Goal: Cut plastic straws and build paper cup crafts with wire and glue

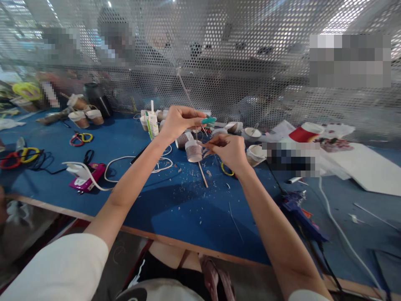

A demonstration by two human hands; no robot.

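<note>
My left hand [183,120] is raised over the table with its fingers closed. At its fingertips is a small teal object [209,120], whose kind I cannot make out. A small cup wrapped in twine [193,152] hangs tilted just below that hand. A thin wooden stick [203,174] shows under the cup, and a thin pale rod or line [185,90] slants up above my left hand. My right hand [228,149] is pinched at the cup's right side. What lies between its fingertips is too small to name.
Pale scraps litter the blue table [175,213]. A glue gun [303,217] lies right with cords. Left are scissors [82,139], a purple power strip [88,177] and wrapped cups [79,119]. Behind my hands stands a drink carton [152,125], before a perforated metal screen [250,79].
</note>
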